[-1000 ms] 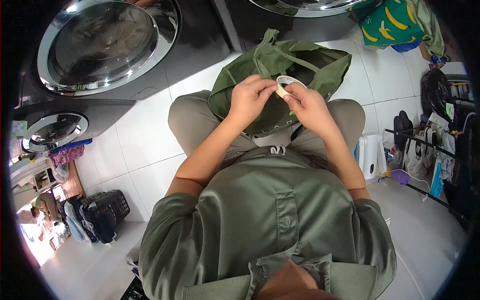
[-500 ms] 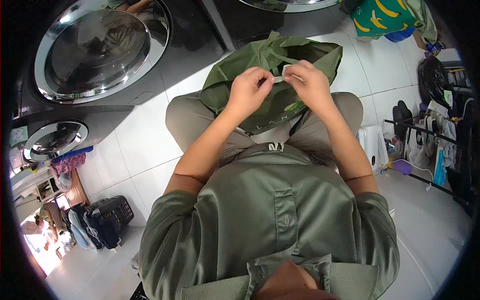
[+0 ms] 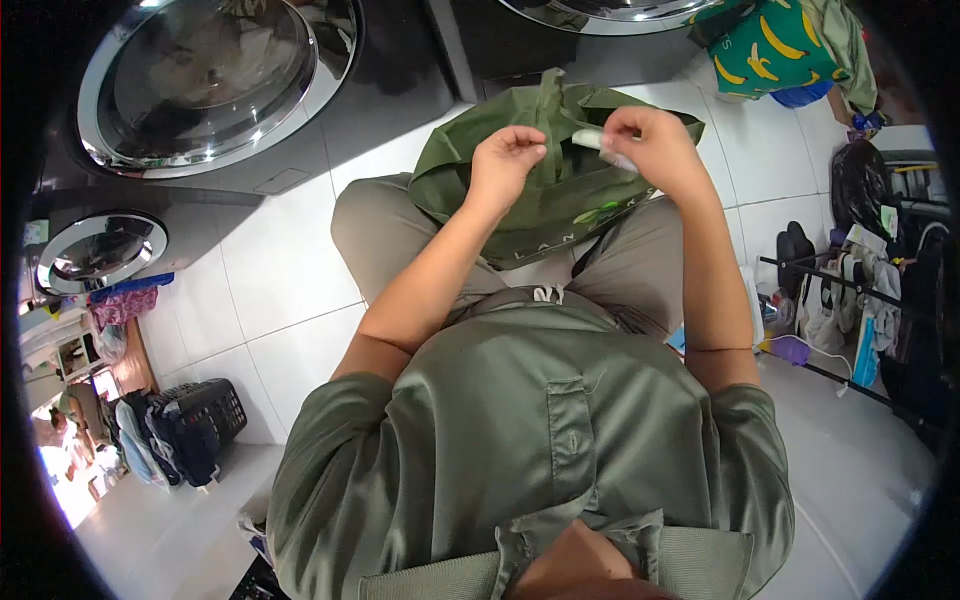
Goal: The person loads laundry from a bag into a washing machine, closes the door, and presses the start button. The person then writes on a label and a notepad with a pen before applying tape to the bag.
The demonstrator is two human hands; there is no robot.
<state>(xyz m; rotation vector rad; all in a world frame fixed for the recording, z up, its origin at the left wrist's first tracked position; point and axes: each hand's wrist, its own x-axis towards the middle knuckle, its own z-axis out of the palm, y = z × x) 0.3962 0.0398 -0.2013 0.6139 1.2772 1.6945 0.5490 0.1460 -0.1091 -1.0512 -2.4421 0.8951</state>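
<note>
My right hand (image 3: pixel 652 148) is closed around a small white piece (image 3: pixel 588 138), pale and roll-like, whose exact kind I cannot make out. A blurred whitish bit shows under its fingers. My left hand (image 3: pixel 503 168) is closed, with thumb and forefinger pinched near each other; whether something thin lies between them is too small to tell. Both hands are over a large dark green bag (image 3: pixel 470 135), which stands upright between my knees. Its strap (image 3: pixel 549 110) rises between the two hands. Pale lettering and a leaf print (image 3: pixel 598 213) mark the near side.
A front-loading washing machine (image 3: pixel 330 150) stands left ahead, with another machine (image 3: pixel 560 55) beyond the bag. A banana-print bag (image 3: pixel 765 50) is at upper right. A black rack (image 3: pixel 850 285) with hanging items stands right; a dark laundry basket (image 3: pixel 215 405) with clothes sits left.
My right hand has moved right, away from my left hand, carrying the white piece. The white strip that bridged both hands is no longer seen between them. The view has shifted slightly.
</note>
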